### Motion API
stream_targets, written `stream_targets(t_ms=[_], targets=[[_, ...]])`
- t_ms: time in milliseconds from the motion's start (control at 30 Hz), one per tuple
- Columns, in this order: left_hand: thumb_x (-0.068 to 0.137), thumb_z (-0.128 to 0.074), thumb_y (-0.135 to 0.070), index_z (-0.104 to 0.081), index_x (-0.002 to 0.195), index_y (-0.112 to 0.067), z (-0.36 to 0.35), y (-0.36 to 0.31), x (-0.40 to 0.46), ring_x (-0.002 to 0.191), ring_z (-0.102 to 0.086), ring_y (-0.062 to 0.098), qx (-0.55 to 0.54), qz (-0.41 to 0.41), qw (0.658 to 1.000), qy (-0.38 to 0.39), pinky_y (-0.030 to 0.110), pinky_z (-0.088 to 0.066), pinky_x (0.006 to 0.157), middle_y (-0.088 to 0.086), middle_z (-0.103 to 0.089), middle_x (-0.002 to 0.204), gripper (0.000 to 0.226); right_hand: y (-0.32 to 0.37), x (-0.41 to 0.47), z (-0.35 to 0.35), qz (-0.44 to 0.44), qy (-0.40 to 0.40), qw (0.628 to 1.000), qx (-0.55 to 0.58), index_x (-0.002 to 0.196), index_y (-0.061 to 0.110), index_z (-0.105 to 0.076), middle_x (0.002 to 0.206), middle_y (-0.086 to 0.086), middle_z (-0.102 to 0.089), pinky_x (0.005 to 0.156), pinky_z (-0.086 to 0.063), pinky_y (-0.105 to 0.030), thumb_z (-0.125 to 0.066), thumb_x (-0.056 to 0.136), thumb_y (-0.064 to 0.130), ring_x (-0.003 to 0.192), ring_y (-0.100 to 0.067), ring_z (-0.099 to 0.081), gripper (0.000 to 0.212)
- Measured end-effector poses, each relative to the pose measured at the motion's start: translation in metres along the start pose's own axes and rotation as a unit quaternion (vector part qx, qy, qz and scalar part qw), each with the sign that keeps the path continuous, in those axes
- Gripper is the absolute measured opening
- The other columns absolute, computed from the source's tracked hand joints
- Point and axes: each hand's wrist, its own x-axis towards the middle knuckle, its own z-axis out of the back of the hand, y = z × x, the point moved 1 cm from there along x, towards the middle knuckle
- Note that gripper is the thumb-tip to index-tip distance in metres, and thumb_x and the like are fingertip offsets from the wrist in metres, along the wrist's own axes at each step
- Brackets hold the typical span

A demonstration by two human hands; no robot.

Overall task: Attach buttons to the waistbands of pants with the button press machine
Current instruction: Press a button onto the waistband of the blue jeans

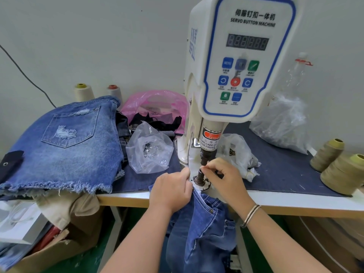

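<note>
The white servo button machine [242, 56] stands on the table, its dark punch [204, 156] above the lower die post [201, 174]. Blue denim pants [202, 229] hang off the table's front edge, their waistband pulled up to the die. My left hand [171, 192] pinches the waistband just left of the die. My right hand [222, 176] has its fingertips closed at the top of the die post; what they hold is too small to make out. A clear bag of metal buttons [147, 148] lies left of the machine.
A stack of frayed denim shorts [65, 142] fills the table's left. A pink bag [155, 107], more clear bags [281, 123] and thread cones [342, 174] ring the machine. Cardboard boxes [65, 243] sit under the table's left end.
</note>
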Motion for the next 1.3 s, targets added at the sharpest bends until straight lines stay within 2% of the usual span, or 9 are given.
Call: stream_targets(t_ms=[167, 300, 433, 567, 767, 900, 1067, 1200, 1300], targets=[[0.090, -0.038, -0.020, -0.034, 0.079, -0.024, 0.005, 0.003, 0.001, 0.057, -0.043, 0.023, -0.070, 0.033, 0.997, 0.017, 0.034, -0.029, 0.057, -0.005, -0.040, 0.054, 0.012, 0.014, -0.022, 0.003, 0.004, -0.011, 1.000, 0.012, 0.091, 0.020, -0.068, 0.085, 0.014, -0.061, 0.074, -0.040, -0.010, -0.065, 0.087, 0.023, 0.084, -0.003, -0.055, 0.006], [0.087, -0.036, -0.020, -0.039, 0.086, -0.030, 0.037, -0.014, 0.012, 0.051, -0.041, 0.013, -0.211, -0.007, 0.977, -0.023, 0.034, -0.032, 0.055, -0.007, -0.045, 0.049, 0.011, 0.028, -0.038, -0.005, -0.012, 0.129, 0.990, -0.050, 0.114, 0.033, -0.057, 0.102, 0.023, -0.059, 0.084, -0.041, -0.011, -0.062, 0.077, 0.055, 0.099, 0.004, -0.053, 0.043], [0.085, -0.034, -0.018, -0.043, 0.081, -0.033, 0.079, -0.040, 0.025, 0.052, -0.042, 0.015, -0.346, -0.035, 0.936, -0.057, 0.037, -0.036, 0.055, -0.008, -0.046, 0.053, 0.018, 0.033, -0.027, 0.008, -0.106, 0.106, 0.985, 0.081, 0.068, 0.018, -0.055, 0.067, 0.006, -0.056, 0.066, -0.040, -0.025, -0.065, 0.088, 0.021, 0.066, -0.003, -0.049, 0.023], [0.090, -0.042, -0.030, -0.052, 0.100, -0.021, 0.093, -0.018, 0.004, 0.090, -0.054, 0.011, -0.433, -0.028, 0.898, -0.068, 0.024, -0.043, 0.084, -0.005, -0.057, 0.095, 0.017, 0.032, -0.025, 0.033, -0.215, 0.058, 0.921, 0.320, 0.081, 0.021, -0.077, 0.088, -0.001, -0.074, 0.070, -0.053, -0.021, -0.060, 0.090, 0.009, 0.083, -0.011, -0.069, 0.023], [0.072, -0.058, -0.062, -0.043, 0.130, -0.032, 0.060, 0.025, -0.054, 0.118, -0.049, -0.002, -0.405, 0.045, 0.907, 0.104, 0.021, -0.039, 0.100, -0.015, -0.054, 0.126, 0.067, 0.044, -0.014, 0.052, -0.236, -0.043, 0.873, 0.425, 0.075, 0.023, -0.078, 0.084, -0.007, -0.075, 0.061, -0.055, -0.024, -0.072, 0.060, 0.029, 0.076, -0.017, -0.071, 0.017], [0.081, -0.065, -0.044, -0.057, 0.122, -0.025, 0.043, 0.023, -0.057, 0.118, -0.057, 0.005, -0.426, 0.050, 0.881, 0.200, 0.036, -0.044, 0.103, -0.013, -0.064, 0.122, 0.047, 0.047, -0.009, 0.063, -0.195, -0.060, 0.857, 0.473, 0.069, 0.020, -0.077, 0.079, -0.006, -0.074, 0.062, -0.057, -0.026, -0.067, 0.063, 0.024, 0.071, -0.017, -0.071, 0.012], [0.078, -0.064, -0.026, -0.057, 0.077, -0.019, 0.077, 0.013, -0.029, 0.065, -0.049, 0.006, -0.410, 0.033, 0.911, -0.032, 0.026, -0.043, 0.062, -0.009, -0.056, 0.066, 0.009, 0.029, -0.013, 0.096, -0.134, -0.052, 0.855, 0.499, 0.085, 0.017, -0.076, 0.092, -0.009, -0.073, 0.079, -0.057, -0.033, -0.062, 0.072, 0.012, 0.085, -0.022, -0.070, 0.020], [0.078, -0.060, -0.032, -0.047, 0.075, -0.021, 0.149, 0.001, 0.003, 0.054, -0.034, 0.003, -0.255, -0.071, 0.937, -0.228, 0.015, -0.031, 0.050, -0.008, -0.046, 0.064, 0.017, 0.003, -0.023, 0.107, -0.161, -0.021, 0.945, 0.284, 0.099, 0.019, -0.063, 0.099, -0.001, -0.069, 0.085, -0.050, -0.033, -0.063, 0.078, -0.006, 0.097, -0.022, -0.061, 0.033], [0.082, -0.053, -0.027, -0.049, 0.078, -0.019, 0.167, -0.014, 0.009, 0.059, -0.037, 0.010, -0.106, -0.148, 0.953, -0.243, 0.024, -0.037, 0.055, -0.006, -0.046, 0.065, 0.010, 0.002, -0.026, 0.103, -0.182, 0.074, 0.965, 0.173, 0.125, 0.039, -0.041, 0.121, 0.016, -0.054, 0.087, -0.042, -0.019, -0.067, 0.076, -0.003, 0.107, -0.001, -0.055, 0.069]])
